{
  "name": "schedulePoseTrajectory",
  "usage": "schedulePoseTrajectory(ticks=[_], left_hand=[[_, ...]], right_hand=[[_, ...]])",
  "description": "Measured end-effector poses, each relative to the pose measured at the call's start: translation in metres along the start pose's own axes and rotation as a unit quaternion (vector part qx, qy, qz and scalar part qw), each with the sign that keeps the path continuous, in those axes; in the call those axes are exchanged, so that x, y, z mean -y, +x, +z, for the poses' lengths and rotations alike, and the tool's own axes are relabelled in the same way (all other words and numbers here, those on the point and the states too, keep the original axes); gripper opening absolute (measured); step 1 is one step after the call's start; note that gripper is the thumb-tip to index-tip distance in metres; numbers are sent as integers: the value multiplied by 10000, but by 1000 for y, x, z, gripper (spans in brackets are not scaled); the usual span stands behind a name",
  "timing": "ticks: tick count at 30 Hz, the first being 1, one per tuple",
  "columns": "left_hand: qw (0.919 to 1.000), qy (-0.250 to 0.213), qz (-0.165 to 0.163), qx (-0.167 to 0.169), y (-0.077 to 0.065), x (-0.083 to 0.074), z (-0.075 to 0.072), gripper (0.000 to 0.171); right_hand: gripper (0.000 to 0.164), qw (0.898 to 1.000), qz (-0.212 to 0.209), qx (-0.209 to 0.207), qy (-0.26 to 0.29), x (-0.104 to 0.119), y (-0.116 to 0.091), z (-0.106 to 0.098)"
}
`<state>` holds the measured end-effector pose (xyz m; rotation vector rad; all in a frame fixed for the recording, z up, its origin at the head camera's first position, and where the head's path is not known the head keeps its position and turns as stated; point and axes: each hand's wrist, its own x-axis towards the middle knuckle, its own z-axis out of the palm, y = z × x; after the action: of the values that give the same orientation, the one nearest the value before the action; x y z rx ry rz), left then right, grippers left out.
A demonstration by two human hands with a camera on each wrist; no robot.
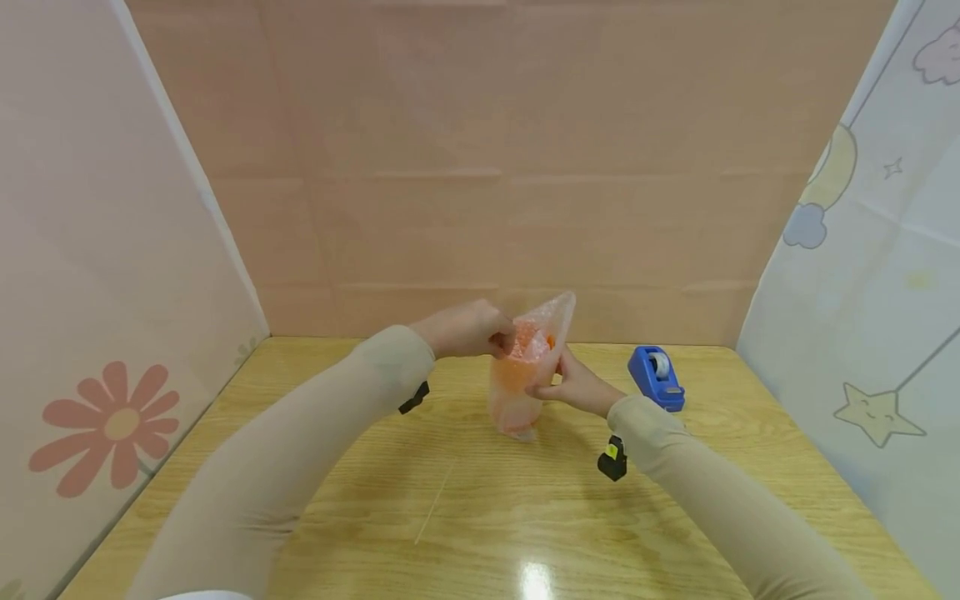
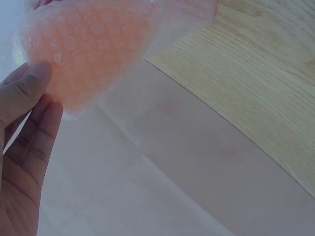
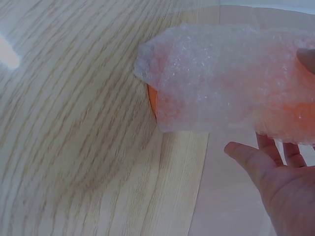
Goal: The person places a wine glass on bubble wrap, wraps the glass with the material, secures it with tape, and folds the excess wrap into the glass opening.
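An orange object [image 3: 152,100], its kind hidden, stands upright on the table inside loose bubble wrap [image 1: 516,408]. The wrap's top edge rises to a point at the right. My left hand [image 1: 471,329] is at the upper left of the bundle, pinching the wrap's edge between thumb and fingers, as the left wrist view shows closely. On the bundle's right side is my right hand [image 1: 579,385]. In the right wrist view its fingers [image 3: 268,147] reach behind the wrap and touch it, while the thumb stands out apart from it.
A blue tape dispenser [image 1: 657,379] with a roll of clear tape stands to the right on the wooden table [image 1: 360,517]. Behind the table hangs a tan backdrop [image 1: 465,208]. Patterned panels [image 1: 862,333] close off both sides.
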<state>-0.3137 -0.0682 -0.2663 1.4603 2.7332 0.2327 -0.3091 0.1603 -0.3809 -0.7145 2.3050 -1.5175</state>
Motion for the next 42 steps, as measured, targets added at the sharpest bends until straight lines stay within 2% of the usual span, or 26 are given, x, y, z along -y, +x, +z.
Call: schedulePoseTrajectory(ticks=[6, 11, 15, 18, 20, 24, 28, 32, 36, 38, 40, 42], left_hand=[[9998, 139, 40, 152, 3, -3, -3, 11], [9996, 155, -16, 246, 4, -2, -3, 9], [9995, 133, -44, 269, 4, -1, -2, 6], [9996, 126, -55, 256, 3, -1, -1, 6], [9997, 84, -65, 239, 3, -1, -1, 7], [9998, 41, -30, 196, 2, 0, 0, 8], [9998, 53, 54, 165, 3, 0, -1, 9], [9998, 65, 78, 181, 4, -1, -3, 8], [9997, 79, 92, 197, 5, -2, -4, 6], [9997, 89, 107, 197, 6, -2, -3, 5], [9997, 114, 117, 194, 6, -2, -3, 6], [9997, 106, 115, 186, 6, -2, -3, 7]], right_hand=[[88, 9999, -94, 61, -76, 1, 0, -3], [88, 9992, -99, 339, -211, 3, 2, -12], [91, 9964, 180, 733, -378, 15, -1, -29], [85, 9949, 190, 928, -340, 28, -4, -49], [74, 9959, 17, 871, -264, 38, -7, -64], [58, 9981, -335, 442, -265, 60, -14, -88], [52, 9961, -520, -68, -711, 77, -17, -90], [37, 9859, -757, -552, -1390, 80, -14, -76], [20, 9722, -1224, -985, -1736, 73, -8, -58], [15, 9586, -1584, -1192, -2043, 69, -5, -51], [15, 9406, -1980, -1339, -2412, 66, -2, -46], [17, 9275, -2224, -1305, -2705, 64, 0, -44]])
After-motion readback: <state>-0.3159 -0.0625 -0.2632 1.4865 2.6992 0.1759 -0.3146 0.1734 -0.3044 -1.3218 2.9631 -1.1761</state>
